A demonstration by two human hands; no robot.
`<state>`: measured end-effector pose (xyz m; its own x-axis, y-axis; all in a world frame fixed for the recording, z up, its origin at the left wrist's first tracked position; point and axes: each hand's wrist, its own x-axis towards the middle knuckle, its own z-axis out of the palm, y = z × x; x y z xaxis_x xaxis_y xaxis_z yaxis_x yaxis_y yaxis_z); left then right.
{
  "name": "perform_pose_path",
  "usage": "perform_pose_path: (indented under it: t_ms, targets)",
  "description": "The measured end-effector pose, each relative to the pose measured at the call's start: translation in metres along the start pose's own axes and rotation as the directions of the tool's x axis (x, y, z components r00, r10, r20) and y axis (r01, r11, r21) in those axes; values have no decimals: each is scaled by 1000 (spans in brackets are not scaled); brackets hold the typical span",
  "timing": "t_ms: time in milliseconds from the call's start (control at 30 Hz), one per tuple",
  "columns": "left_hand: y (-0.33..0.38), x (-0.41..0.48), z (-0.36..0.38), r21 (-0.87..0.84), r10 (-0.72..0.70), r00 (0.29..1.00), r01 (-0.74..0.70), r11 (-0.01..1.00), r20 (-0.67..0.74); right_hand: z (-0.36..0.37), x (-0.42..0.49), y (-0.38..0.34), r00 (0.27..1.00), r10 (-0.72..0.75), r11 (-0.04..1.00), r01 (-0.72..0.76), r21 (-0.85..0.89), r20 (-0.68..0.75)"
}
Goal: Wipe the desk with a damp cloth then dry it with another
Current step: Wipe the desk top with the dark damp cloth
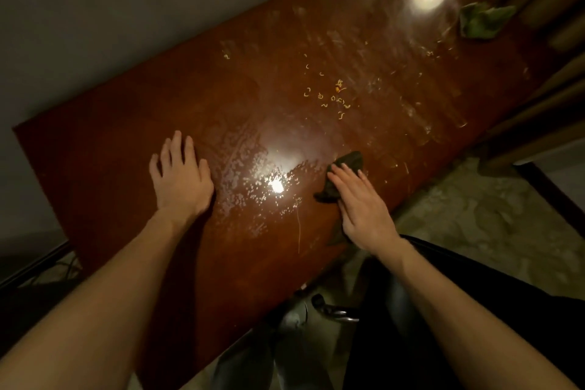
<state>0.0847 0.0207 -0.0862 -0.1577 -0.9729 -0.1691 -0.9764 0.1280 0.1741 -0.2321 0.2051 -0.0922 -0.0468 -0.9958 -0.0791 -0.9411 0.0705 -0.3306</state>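
Right hand (364, 207) on cloth (349, 162), probably damp

We see everything through one wide-angle camera worn on the head, looking forward and steeply down onto the desk (126, 152). We are near it: the desk fills most of the frame, running slantwise from lower left to upper right, between wall (95, 25) and floor (474, 215).

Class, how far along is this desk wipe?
Done: wet droplets on the desk near the hands. In hand: the right hand presses the dark cloth flat; the left hand rests on it. Left: crumbs mid-desk, and drying with the green cloth at the far end.
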Motion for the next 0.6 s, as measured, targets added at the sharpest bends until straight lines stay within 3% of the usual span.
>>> perform_pose_path:
  t_ms: [100, 233, 467, 600]
  targets:
    - [36, -23, 14, -68, 77, 989, -86, 994, -128, 19, -1, -46, 934, 343, 937, -333, 109, -100]
    - [85, -41, 39, -143, 31, 991, -50, 988, -134, 40, -4, -90, 829, 541, 840, -525, 138, -139]
    - [93, -48, 50, -97, 42, 988, -57, 994, -151, 27, 56, -68, 779, 602, 798, -583, 150, -177]
    - [95, -50, 49, -73, 30, 987, -42, 996, -159, 39, 21, -86, 847, 498, 867, -484, 117, -185]
